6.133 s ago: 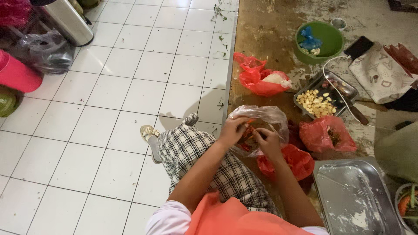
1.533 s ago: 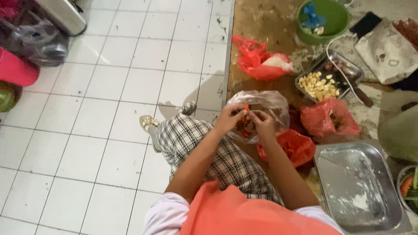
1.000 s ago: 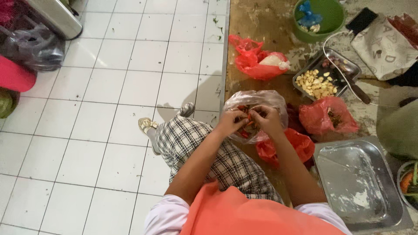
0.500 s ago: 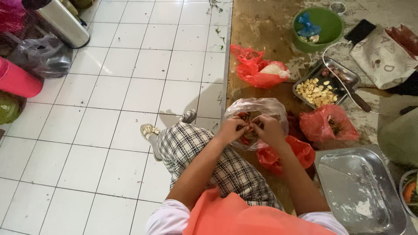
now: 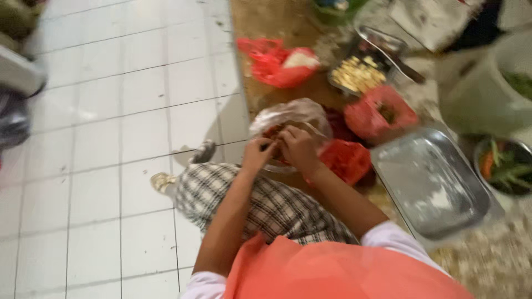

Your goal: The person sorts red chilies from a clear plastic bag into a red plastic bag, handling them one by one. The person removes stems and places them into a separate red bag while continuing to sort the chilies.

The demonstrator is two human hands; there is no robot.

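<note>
Both hands meet at the mouth of a clear plastic bag [image 5: 288, 119] that sits on the brown floor just past the person's checked knee [image 5: 249, 202]. The left hand [image 5: 259, 153] and the right hand [image 5: 297, 148] are close together, fingers curled on something small and reddish at the bag's near edge; the blur hides whether they pinch the bag, its contents, or both.

To the left, white tiled floor [image 5: 111, 138] runs wide and open to the frame edge, with only a sandalled foot [image 5: 160, 180] on it and dark, smeared shapes cut off at the far left. The tile ends in a straight edge that runs away from the person just left of the bag; right of that line things crowd in.

A red bag [image 5: 346, 160] lies touching the clear one on its right, a second red bag [image 5: 379, 111] farther right, and a third red bag [image 5: 277, 63] with something white inside lies beyond. A metal tray [image 5: 429, 185] sits near right, its lower corner near the orange apron [image 5: 332, 271]. A small tray of pale pieces [image 5: 357, 75] lies far right of centre. A bowl of green and orange vegetables [image 5: 507, 166] is cut by the right edge. Everything at the far right top is too blurred to make out.
</note>
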